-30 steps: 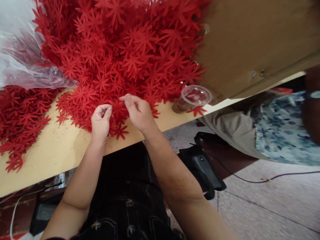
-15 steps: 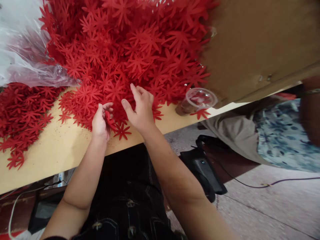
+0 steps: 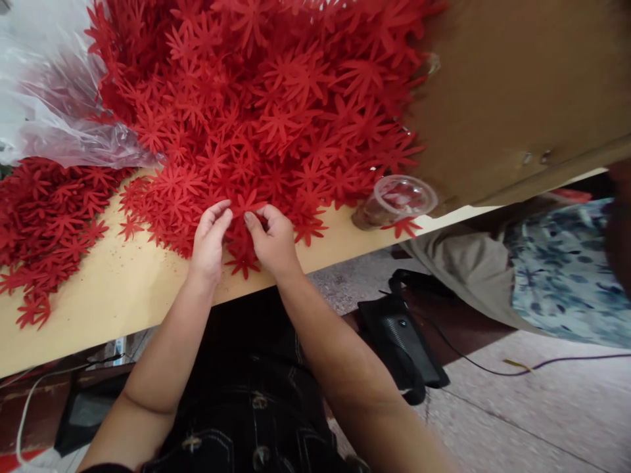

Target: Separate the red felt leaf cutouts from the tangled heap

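Thumb and forefinger of my right hand (image 3: 276, 242) pinch the edge of a red flower-shaped cutout (image 3: 245, 205) with several narrow petals. Close to its left side is my left hand (image 3: 209, 243), fingers curled and thumb near the forefinger; what they hold, if anything, is hidden. Both hands are just above the near edge of a large heap of red flower cutouts (image 3: 276, 125). Below and between them, a single red cutout (image 3: 243, 264) lies near the table edge.
A smaller red heap (image 3: 54, 217) lies left on the pale table (image 3: 133, 282), below a clear plastic bag (image 3: 73, 131). To the right are a clear plastic cup (image 3: 394, 203) and brown cardboard (image 3: 513, 85). A black bag (image 3: 404, 335) sits below, beside a person's patterned clothing (image 3: 566, 269).
My right hand has come down and left from an open pose and now pinches a red cutout. My left hand has shifted slightly right, and the red piece seen in it earlier no longer shows there.
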Demonstrator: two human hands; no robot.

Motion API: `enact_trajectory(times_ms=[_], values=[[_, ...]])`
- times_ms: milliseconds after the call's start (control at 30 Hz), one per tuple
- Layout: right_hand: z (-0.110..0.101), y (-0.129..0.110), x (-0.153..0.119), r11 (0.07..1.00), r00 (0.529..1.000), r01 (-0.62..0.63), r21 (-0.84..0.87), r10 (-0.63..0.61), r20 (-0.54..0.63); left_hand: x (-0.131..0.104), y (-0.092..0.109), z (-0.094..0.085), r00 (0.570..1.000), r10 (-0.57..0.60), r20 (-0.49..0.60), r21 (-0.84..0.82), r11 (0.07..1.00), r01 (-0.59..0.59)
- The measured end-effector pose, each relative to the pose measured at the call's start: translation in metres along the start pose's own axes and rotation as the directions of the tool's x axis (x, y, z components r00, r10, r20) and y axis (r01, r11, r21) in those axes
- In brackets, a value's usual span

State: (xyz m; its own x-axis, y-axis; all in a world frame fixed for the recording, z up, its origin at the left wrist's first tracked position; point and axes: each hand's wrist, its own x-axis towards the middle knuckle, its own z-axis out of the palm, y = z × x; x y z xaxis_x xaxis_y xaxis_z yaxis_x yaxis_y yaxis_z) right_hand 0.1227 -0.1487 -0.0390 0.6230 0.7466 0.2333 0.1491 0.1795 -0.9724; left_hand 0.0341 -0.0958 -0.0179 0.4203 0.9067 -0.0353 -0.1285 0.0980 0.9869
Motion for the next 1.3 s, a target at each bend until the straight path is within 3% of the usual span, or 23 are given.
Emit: enact_trajectory(times_ms=[267,467,633,867,1067,1200,1300], values=[[0.003,-0.002,0.015,0.997,0.995,0.046,-0.067,-0.052,-0.089,0.003,-0.008,-0.004,0.977,0.204,0.064,0.261,0.941,-0.214],[-0.001,0.001,0.023,0.989,0.991,0.109,0.102,-0.116,0.071,0.004,0.002,-0.005,0.91,0.394,0.127,0.476,0.78,-0.405],[-0.003,0.0,0.022,0.982,0.982,0.034,0.185,-0.067,0.174,0.012,0.003,-0.007,0.907,0.411,0.087,0.466,0.788,-0.402],[-0.001,-0.004,0.023,0.985,0.986,-0.049,0.166,0.021,0.163,0.015,0.008,-0.008,0.923,0.384,0.019,0.33,0.869,-0.368],[-0.008,0.009,0.028,0.961,0.995,-0.089,0.26,0.076,0.06,0.024,0.016,-0.024,0.939,0.293,-0.181,0.137,0.953,-0.271],[-0.007,0.015,0.028,0.96,0.988,-0.14,0.243,0.119,0.1,0.03,0.012,-0.03,0.934,0.329,-0.137,0.223,0.929,-0.294],[-0.003,0.017,0.028,0.964,0.988,-0.133,0.23,0.11,0.109,0.027,0.009,-0.029,0.866,0.492,-0.087,0.44,0.799,-0.409]])
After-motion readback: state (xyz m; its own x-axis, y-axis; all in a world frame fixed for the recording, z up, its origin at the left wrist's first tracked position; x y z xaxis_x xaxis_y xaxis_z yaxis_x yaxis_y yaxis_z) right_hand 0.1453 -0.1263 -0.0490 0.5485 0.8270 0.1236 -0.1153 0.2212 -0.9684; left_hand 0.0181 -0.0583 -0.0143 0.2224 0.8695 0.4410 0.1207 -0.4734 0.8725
